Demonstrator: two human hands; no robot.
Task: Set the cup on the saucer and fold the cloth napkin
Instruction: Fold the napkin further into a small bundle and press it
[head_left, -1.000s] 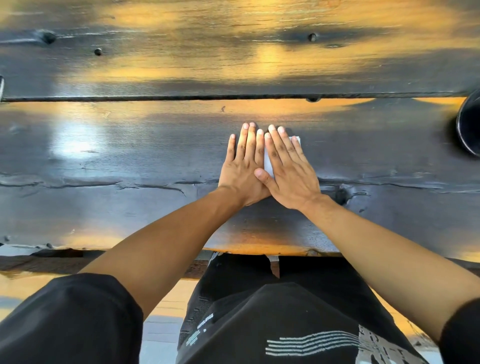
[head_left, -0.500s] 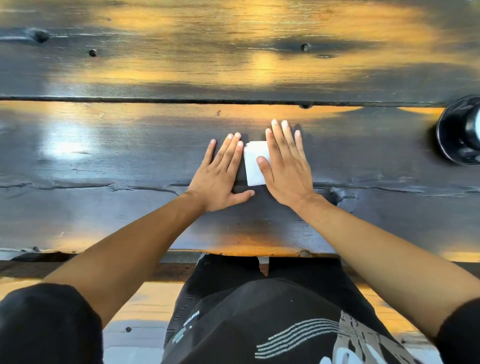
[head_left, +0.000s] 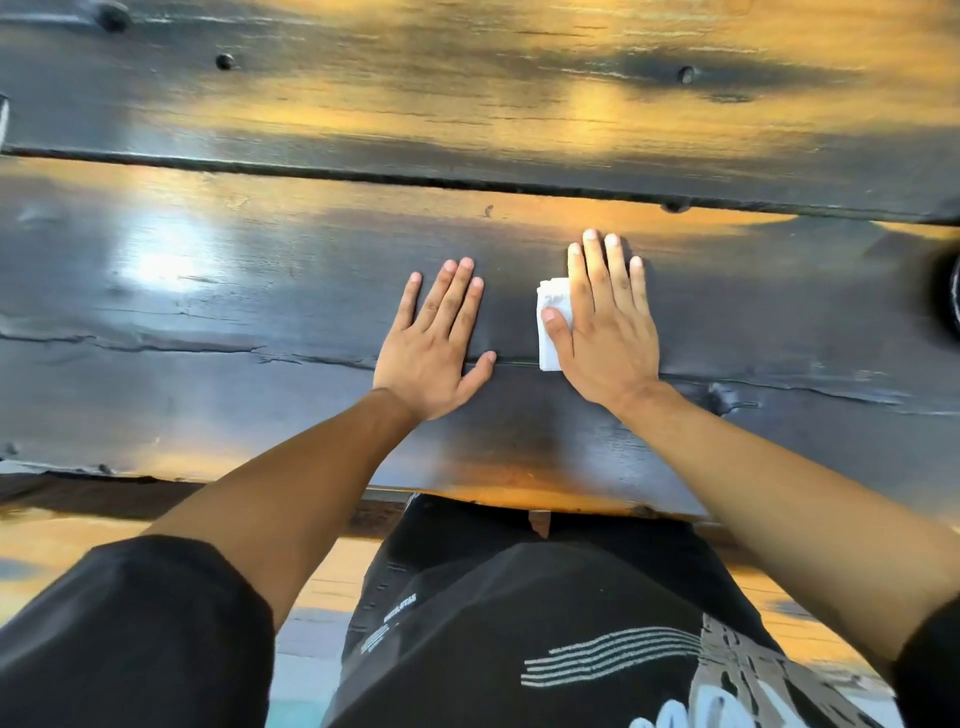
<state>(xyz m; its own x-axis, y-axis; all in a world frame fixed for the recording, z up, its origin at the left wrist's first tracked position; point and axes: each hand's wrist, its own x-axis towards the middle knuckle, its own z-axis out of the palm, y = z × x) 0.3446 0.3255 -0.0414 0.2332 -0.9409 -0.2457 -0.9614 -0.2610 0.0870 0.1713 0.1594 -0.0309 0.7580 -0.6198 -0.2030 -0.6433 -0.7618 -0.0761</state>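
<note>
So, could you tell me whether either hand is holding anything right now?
Neither grips anything. The right hand presses flat on the folded napkin; the left hand lies flat on the table.

Right hand (head_left: 608, 332) flat on folded white napkin (head_left: 551, 332) (mostly hidden); left hand (head_left: 436, 338) flat on table (head_left: 260, 312), left of napkin.

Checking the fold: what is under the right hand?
The folded white napkin lies under the flat right hand; only its left edge shows, the rest is covered.
</note>
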